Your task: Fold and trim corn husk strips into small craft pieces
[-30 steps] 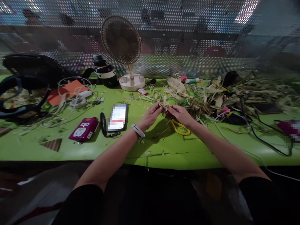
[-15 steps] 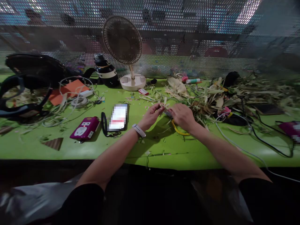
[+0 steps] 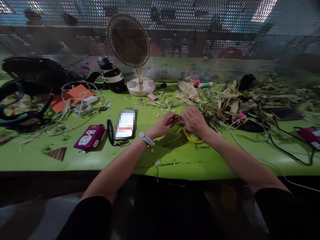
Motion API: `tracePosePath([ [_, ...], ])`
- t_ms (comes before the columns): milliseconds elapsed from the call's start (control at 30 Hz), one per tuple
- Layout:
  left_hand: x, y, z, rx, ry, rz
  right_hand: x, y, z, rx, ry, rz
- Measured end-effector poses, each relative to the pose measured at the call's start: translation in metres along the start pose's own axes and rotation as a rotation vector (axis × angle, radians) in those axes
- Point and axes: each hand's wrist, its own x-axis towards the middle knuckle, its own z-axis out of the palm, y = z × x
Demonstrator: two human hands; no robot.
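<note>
My left hand [image 3: 168, 122], a pale watch band at its wrist, is closed in a pinch over the green table. Between its fingertips is a small piece of pale husk [image 3: 178, 117], mostly hidden by the fingers. Close against it on the right, my right hand [image 3: 193, 120] is closed around yellow-handled pliers [image 3: 191, 138]. Their grey metal head points at the left fingertips, and one curved yellow handle shows below the palm. Just beyond the right hand lies a heap of dried corn husks [image 3: 188, 91].
A phone [image 3: 125, 125] and a purple power strip [image 3: 90, 137] lie to the left. Behind them stand a black bottle [image 3: 113, 76] and a white fan [image 3: 140, 86]. Cables [image 3: 257, 163] cross the right side. A perforated metal screen [image 3: 175, 40] rises along the back.
Both hands have drawn closer together, the left shifting slightly right and down. The pale husk strips that stood up above the left fingers no longer show there.
</note>
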Motion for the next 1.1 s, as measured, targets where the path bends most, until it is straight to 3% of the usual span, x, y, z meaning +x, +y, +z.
tracePosePath([
  [133, 0.001, 0.004, 0.002, -0.180, 0.047, -0.050, -0.001, -0.002, 0.003, 0.091, 0.022, 0.114],
  [300, -0.002, 0.010, 0.008, -0.626, 0.122, -0.278, -0.002, -0.009, 0.007, 0.263, 0.124, 0.247],
  [400, -0.003, 0.015, 0.011, -0.759, 0.159, -0.365, -0.002, -0.012, 0.006, 0.295, 0.154, 0.280],
  [567, -0.003, 0.020, 0.011, -0.729, 0.168, -0.329, 0.000, -0.016, 0.000, 0.424, 0.157, 0.363],
  [767, -0.001, 0.020, 0.009, -0.707, 0.171, -0.276, 0.007, -0.015, -0.002, 0.889, 0.161, 0.649],
  [900, 0.000, 0.017, 0.007, -0.674, 0.198, -0.265, 0.009, -0.010, -0.005, 1.060, 0.116, 0.750],
  [1000, 0.001, 0.014, 0.005, -0.664, 0.214, -0.248, 0.009, -0.007, -0.013, 1.037, 0.056, 0.725],
  [1100, 0.002, 0.011, 0.003, -0.670, 0.209, -0.244, 0.010, -0.007, -0.021, 0.773, 0.147, 0.549],
])
